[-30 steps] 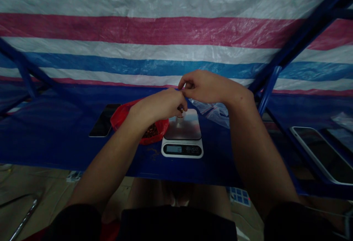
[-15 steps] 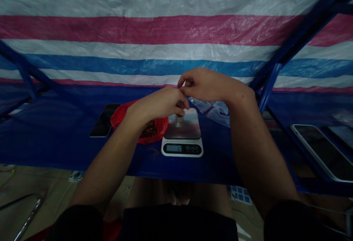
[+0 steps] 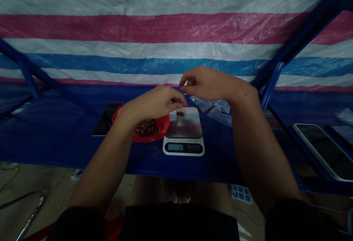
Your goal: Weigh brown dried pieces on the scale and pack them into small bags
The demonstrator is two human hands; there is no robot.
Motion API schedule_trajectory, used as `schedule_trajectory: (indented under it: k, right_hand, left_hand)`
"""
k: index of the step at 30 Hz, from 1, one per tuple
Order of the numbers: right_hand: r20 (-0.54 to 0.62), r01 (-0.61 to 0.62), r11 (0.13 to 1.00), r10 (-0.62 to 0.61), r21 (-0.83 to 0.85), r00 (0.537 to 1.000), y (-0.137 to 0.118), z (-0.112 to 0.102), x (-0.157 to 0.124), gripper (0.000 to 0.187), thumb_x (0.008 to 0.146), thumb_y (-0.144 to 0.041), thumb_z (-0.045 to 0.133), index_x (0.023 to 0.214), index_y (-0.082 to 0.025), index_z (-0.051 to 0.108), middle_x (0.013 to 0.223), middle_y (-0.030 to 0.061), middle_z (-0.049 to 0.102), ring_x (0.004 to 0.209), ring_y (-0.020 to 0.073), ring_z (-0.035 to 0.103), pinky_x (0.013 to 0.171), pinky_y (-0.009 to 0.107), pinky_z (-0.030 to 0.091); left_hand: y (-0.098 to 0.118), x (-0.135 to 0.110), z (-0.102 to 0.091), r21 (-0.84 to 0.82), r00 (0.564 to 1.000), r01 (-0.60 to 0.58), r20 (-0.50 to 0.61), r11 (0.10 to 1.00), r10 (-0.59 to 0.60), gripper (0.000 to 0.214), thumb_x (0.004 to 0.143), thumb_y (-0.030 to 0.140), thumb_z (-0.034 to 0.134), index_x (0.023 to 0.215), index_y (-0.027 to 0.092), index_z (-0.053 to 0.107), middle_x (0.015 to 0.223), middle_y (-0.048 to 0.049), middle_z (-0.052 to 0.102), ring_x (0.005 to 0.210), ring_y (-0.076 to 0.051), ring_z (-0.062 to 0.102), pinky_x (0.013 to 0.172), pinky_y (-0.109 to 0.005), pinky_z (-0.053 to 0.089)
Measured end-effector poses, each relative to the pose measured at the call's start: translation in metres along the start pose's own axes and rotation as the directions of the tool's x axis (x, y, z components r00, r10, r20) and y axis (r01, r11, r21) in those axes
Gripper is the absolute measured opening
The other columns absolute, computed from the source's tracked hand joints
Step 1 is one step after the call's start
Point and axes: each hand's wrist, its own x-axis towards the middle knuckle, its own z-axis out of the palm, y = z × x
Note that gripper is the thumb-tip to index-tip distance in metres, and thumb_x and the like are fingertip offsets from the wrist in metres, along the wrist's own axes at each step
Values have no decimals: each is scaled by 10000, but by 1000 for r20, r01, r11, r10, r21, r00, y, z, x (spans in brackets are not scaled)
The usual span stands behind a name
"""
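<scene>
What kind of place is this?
Probably a makeshift workstation: a striped tarp hangs behind a blue metal frame, and a digital scale sits on the blue table.

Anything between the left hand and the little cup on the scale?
Nothing visible. The left hand hangs just above and to the left of the small white cup, with only a gap between them. The cup stands uncovered on the digital kitchen scale. The right hand is higher up and off to the right, not in between.
</scene>
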Motion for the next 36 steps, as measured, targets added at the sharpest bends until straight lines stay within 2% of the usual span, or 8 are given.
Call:
schedule_trajectory:
  k: [3, 5, 8, 10, 15, 20, 27, 36]
  right_hand:
    - [-12, -15, 1000, 15, -11, 1000, 0, 0, 0, 298, 963, -340, 645, 1176, -192, 793, 1034, 94, 806, 968, 258, 701, 815, 336, 484]
    - [-9, -16, 1000, 16, -16, 1000, -1, 1, 0, 294, 970, -347, 641, 1169, -191, 792, 1031, 91, 805, 952, 252, 705, 803, 331, 487]
    - [5, 4, 1000, -4, -25, 1000, -3, 3, 2, 282, 973, -353, 632, 1141, -195, 795, 1002, 90, 809, 907, 243, 711, 777, 328, 492]
    - [16, 15, 1000, -15, -27, 1000, -5, 3, 3, 271, 972, -352, 627, 1118, -199, 798, 987, 89, 814, 888, 241, 714, 762, 326, 494]
    - [29, 6, 999, -5, -40, 1000, -10, 5, 2, 263, 972, -358, 637, 1120, -211, 797, 1021, 96, 823, 912, 255, 731, 767, 328, 506]
    - [27, 1, 999, 0, -42, 1000, -10, 8, 4, 259, 968, -344, 645, 1123, -210, 803, 1053, 99, 826, 947, 266, 742, 794, 332, 513]
    - [25, 10, 999, -9, -36, 1000, -9, 8, 4, 277, 966, -343, 637, 1138, -206, 805, 1044, 100, 828, 937, 261, 738, 785, 333, 514]
    - [8, 16, 999, -16, -52, 1000, -7, 8, 3, 267, 972, -335, 628, 1119, -209, 811, 1032, 86, 817, 946, 257, 725, 792, 340, 504]
  left_hand:
    - [-17, -20, -13, 112, 993, 118, -34, 987, -115, 270, 904, 164, 598, 956, 250, 848, 940, -18, 851, 805, -195, 768, 710, -263, 543]
    - [-31, -33, -17, 186, 973, 220, 30, 958, -229, 242, 862, 160, 624, 907, 245, 845, 878, -26, 841, 752, -197, 748, 644, -256, 517]
    - [-47, -45, -13, 278, 874, 413, 145, 867, -463, 210, 819, 114, 658, 889, 212, 831, 880, -43, 831, 745, -195, 740, 653, -262, 504]
    - [-53, -48, -5, 298, 822, 475, 186, 828, -538, 203, 809, 121, 709, 961, 194, 822, 946, -56, 834, 787, -198, 741, 677, -265, 504]
    - [-57, -49, 13, 346, 848, 454, 117, 821, -518, 205, 825, 151, 731, 1016, 174, 803, 1032, -87, 826, 864, -220, 731, 718, -291, 496]
    - [-59, -49, 15, 381, 871, 411, 104, 828, -480, 211, 842, 118, 685, 998, 163, 821, 1009, -92, 833, 868, -218, 735, 754, -296, 496]
    - [-59, -53, 6, 370, 890, 375, 111, 850, -442, 225, 858, 138, 702, 1004, 228, 849, 1028, -36, 850, 892, -193, 762, 785, -266, 520]
    - [-45, -57, -17, 327, 886, 391, 117, 860, -448, 271, 845, 148, 643, 982, 216, 867, 992, -53, 856, 871, -204, 776, 805, -278, 532]
